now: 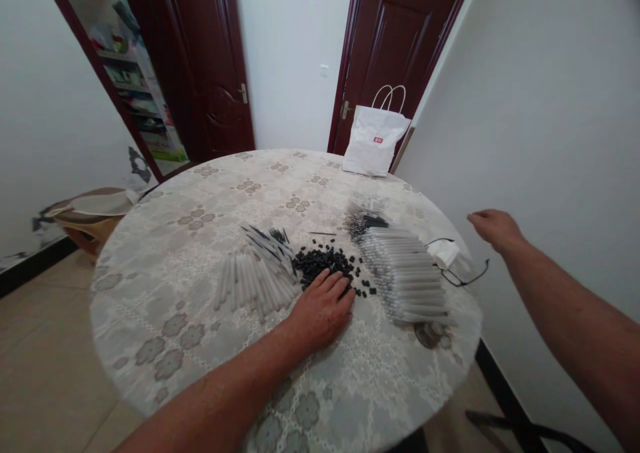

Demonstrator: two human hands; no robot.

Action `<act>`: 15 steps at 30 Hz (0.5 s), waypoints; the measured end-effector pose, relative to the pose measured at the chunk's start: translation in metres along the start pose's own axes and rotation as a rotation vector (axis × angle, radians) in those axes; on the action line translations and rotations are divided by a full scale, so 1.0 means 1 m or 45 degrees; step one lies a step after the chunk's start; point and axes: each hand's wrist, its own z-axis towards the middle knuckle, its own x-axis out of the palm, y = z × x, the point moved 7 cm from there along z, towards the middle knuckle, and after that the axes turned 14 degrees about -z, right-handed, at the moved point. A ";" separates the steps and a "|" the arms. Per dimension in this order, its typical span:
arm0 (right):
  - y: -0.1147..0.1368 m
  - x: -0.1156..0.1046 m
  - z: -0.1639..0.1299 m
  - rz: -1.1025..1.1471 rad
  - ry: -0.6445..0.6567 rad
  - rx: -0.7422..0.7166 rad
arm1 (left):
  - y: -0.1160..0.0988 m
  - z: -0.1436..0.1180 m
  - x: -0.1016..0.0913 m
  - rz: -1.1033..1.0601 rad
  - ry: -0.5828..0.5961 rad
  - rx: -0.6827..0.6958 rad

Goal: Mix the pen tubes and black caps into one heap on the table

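Note:
My left hand [325, 309] lies with its fingers stretched out on the near side of a heap of small black plastic pieces [323, 261]. Left of the heap are loose whitish pen-like tubes [253, 279], with thinner dark-tipped rods [267, 243] behind them. To the right, a neat stack of similar pale tubes [405, 273] lies side by side, a dark bundle [374, 221] at its far end. My right hand [497, 228] is raised past the table's right edge, near the wall. Its fingers are curled together; anything inside them is hidden.
Black-framed eyeglasses [460, 279] and a white crumpled cloth or tissue [444, 251] lie right of the stack. A small round dark object [427, 334] sits by its near end. At the back of the round table [210, 346] stands a white paper bag [375, 143].

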 end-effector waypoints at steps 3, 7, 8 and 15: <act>0.026 -0.023 0.003 -0.060 -0.014 0.004 | 0.001 -0.001 0.002 -0.001 -0.017 0.011; 0.104 -0.027 -0.003 -0.159 0.131 -0.251 | 0.002 -0.004 0.002 0.007 -0.010 0.033; 0.125 -0.024 -0.006 -0.187 0.180 -0.324 | 0.002 -0.004 0.001 0.011 -0.008 0.029; 0.202 0.028 0.009 -0.280 0.499 -0.268 | 0.006 -0.006 -0.001 -0.009 0.008 -0.027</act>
